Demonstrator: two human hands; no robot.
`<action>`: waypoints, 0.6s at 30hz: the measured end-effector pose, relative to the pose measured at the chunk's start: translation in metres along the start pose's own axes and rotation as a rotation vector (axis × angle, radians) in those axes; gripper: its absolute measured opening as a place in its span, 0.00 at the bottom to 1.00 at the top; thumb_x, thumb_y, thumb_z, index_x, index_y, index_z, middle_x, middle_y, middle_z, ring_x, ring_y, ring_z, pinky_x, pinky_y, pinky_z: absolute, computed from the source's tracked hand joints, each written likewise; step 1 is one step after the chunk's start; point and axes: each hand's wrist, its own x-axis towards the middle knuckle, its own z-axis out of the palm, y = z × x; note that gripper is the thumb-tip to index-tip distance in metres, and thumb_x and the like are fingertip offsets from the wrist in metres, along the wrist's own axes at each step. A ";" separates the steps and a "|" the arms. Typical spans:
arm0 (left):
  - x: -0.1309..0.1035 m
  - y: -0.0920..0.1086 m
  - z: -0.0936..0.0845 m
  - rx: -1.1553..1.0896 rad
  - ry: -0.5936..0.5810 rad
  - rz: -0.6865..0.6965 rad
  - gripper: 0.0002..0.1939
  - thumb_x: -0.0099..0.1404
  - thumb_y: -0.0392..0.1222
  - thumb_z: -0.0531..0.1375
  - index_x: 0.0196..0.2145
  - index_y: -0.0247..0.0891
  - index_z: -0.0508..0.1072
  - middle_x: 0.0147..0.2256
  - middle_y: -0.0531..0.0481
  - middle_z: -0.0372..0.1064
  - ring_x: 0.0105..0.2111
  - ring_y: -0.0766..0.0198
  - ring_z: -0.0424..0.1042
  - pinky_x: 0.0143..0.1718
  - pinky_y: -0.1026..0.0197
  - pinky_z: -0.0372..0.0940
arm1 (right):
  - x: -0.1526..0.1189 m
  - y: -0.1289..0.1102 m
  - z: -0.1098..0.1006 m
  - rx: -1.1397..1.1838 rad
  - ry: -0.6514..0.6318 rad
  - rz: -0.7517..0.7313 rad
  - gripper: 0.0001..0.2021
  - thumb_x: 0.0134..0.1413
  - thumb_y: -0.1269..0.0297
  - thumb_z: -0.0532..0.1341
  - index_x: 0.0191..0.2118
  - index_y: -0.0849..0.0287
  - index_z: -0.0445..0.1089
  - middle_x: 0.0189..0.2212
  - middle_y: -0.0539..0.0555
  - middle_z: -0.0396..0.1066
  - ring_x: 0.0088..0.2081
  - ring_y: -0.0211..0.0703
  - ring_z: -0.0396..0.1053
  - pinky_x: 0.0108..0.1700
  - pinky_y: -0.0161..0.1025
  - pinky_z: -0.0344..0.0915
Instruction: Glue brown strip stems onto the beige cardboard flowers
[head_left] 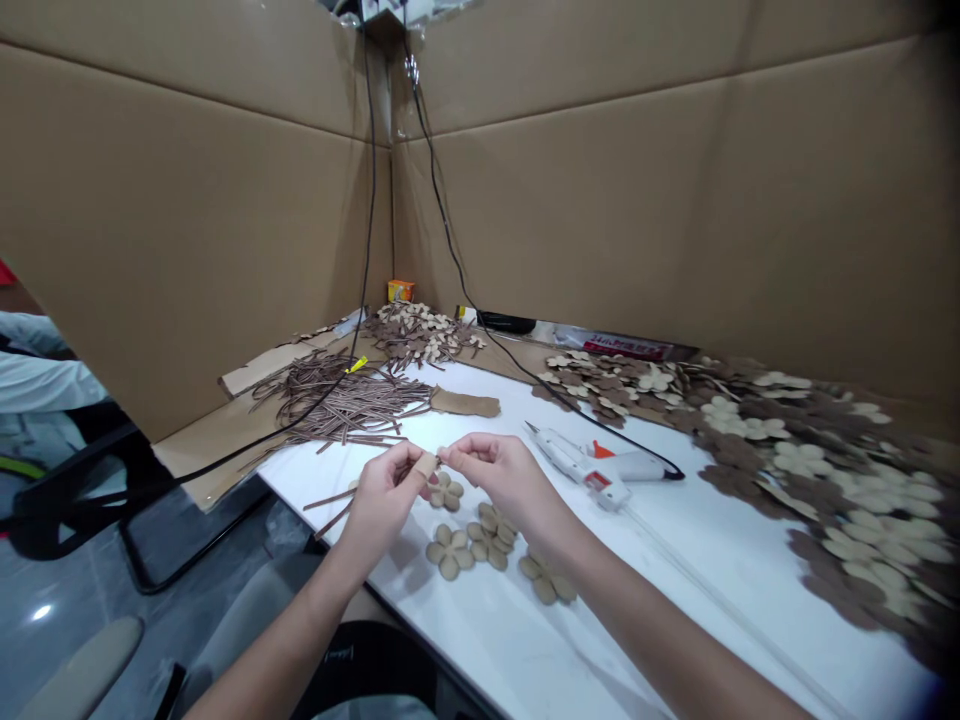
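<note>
My left hand (394, 483) is closed above the white table, its fingers pinched, with a tan covering on the thumb. Thin brown strips (330, 498) stick out behind it to the left, and their middle is hidden in the hand. Close beside it, my right hand (499, 478) pinches a tiny dark piece between thumb and forefinger; its kind is too small to make out. Beneath the hands lie several tan five-petal flowers, one flower (450, 552) in front and another flower (547, 578) under my right forearm.
A white glue gun (581, 465) with an orange trigger lies right of the hands, a clear glue stick (720, 590) trailing from it. Brown strips (341, 395) are heaped at left. Flower cut-outs (802, 460) pile up at right. A black cable (457, 262) hangs across cardboard walls (637, 200).
</note>
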 end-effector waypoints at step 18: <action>0.037 -0.006 -0.022 0.404 -0.291 0.102 0.07 0.59 0.36 0.53 0.25 0.35 0.68 0.23 0.55 0.65 0.25 0.69 0.63 0.27 0.69 0.55 | -0.021 0.007 -0.003 -1.006 0.226 -0.321 0.12 0.58 0.65 0.50 0.38 0.61 0.70 0.28 0.54 0.70 0.27 0.43 0.66 0.28 0.38 0.55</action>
